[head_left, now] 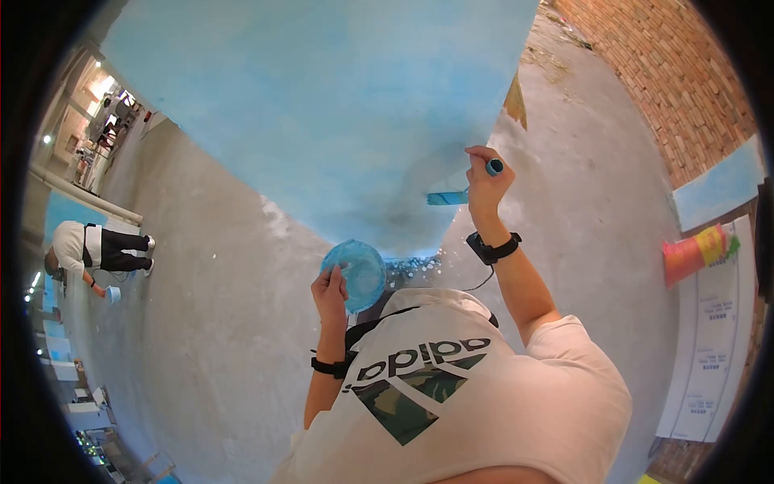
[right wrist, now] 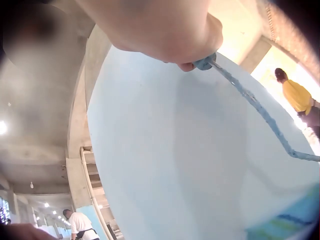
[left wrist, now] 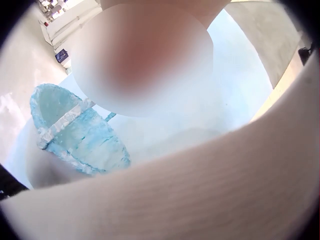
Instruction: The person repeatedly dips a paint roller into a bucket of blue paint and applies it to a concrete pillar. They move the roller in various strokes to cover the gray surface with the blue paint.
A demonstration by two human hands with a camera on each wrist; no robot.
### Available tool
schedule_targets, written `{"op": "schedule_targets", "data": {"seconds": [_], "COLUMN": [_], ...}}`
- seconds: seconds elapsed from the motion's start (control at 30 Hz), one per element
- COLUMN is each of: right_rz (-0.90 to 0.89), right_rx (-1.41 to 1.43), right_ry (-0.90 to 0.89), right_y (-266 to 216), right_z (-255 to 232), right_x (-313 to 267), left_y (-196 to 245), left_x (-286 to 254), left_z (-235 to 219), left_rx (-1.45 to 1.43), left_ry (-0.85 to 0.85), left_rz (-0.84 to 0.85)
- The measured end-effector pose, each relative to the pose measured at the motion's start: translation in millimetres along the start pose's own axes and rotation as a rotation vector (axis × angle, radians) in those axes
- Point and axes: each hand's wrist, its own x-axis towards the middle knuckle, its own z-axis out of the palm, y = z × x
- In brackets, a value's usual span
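In the head view my right hand (head_left: 488,189) grips the handle of a paint roller, its blue sleeve (head_left: 447,198) lying close over the lower part of a large light-blue panel (head_left: 322,105). The roller's bent, paint-crusted wire frame (right wrist: 257,106) runs out from the fist in the right wrist view. Lower and to the left, my left hand (head_left: 329,297) holds a round, paint-coated bucket (head_left: 364,274) at its side nearest me. A pale strip crosses the open mouth of that bucket (left wrist: 102,142) in the left wrist view, where the hand itself is blurred.
Grey concrete floor (head_left: 218,323) spreads around the panel, with paint spatters below its lower edge. Another person (head_left: 97,246) bends over at the left, holding a small bucket. A person in yellow (right wrist: 297,95) stands beyond the panel. At the right are a brick wall (head_left: 685,81) and an orange-yellow bundle (head_left: 693,252).
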Motion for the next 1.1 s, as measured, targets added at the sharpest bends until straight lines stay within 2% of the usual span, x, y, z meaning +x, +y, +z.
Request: {"op": "schedule_targets", "data": {"seconds": [0.07,0.13,0.17,0.23,0.33,0.4,0.43,0.5,0.53,0.6,0.73,0.77,0.83,0.87,0.97,1.1], "right_rz": [-0.027,-0.095,-0.093,-0.109,-0.181,-0.437,-0.436,-0.626,-0.626,-0.846,-0.92,-0.864,-0.641,-0.49,-0.212,-0.134], "right_rx": [-0.045,-0.026,-0.02,0.181,0.248,0.334,0.333,0.358,0.358,0.402,0.281,0.328,0.362,0.246,0.154,-0.1], "right_ry": [-0.013,0.004,0.0,0.049,0.095,0.069,0.071,-0.084,-0.082,-0.326,-0.331,-0.278,-0.163,-0.031,-0.017,0.0], "right_y": [2.6,-17.9,-32.6,-76.4,-134.5,-161.8,-175.8,-201.6,-213.8,-233.8,-244.1,-233.8,-211.7,-184.1,-142.6,-54.4], "right_z": [1.2,6.6,8.4,9.9,16.0,17.0,16.4,13.9,11.2,5.3,13.8,20.3,34.7,48.4,56.2,56.8], "right_x": [0.6,3.5,6.3,10.5,15.5,16.4,17.9,20.3,24.4,32.2,36.6,35.8,23.9,20.5,22.3,19.0], "left_y": [0.3,1.6,2.6,3.3,3.7,5.3,6.3,5.9,5.7,4.6,1.9,0.4,-0.8,-3.0,-5.3,-7.8], "left_x": [-0.7,-2.3,-2.1,-4.5,-3.5,-2.8,-2.9,-1.8,-1.4,-1.0,-0.3,0.2,-0.7,-2.4,-8.5,-14.1], "left_z": [0.0,-1.0,-1.3,-2.1,-2.1,0.5,2.2,2.4,1.9,-0.1,-4.4,-2.8,-5.8,-7.5,-11.2,-6.6], "left_rx": [0.005,0.007,0.008,0.04,0.029,0.03,0.033,0.029,0.021,0.017,0.02,0.016,0.044,0.034,0.033,0.026], "left_ry": [0.002,0.017,0.023,0.024,0.014,0.02,0.028,0.015,0.004,-0.004,0.0,0.004,0.024,0.044,0.053,0.077], "left_rz": [0.005,0.001,0.005,0.03,0.03,0.019,0.008,0.008,0.01,0.021,0.004,0.008,0.03,0.024,0.009,0.016]}}
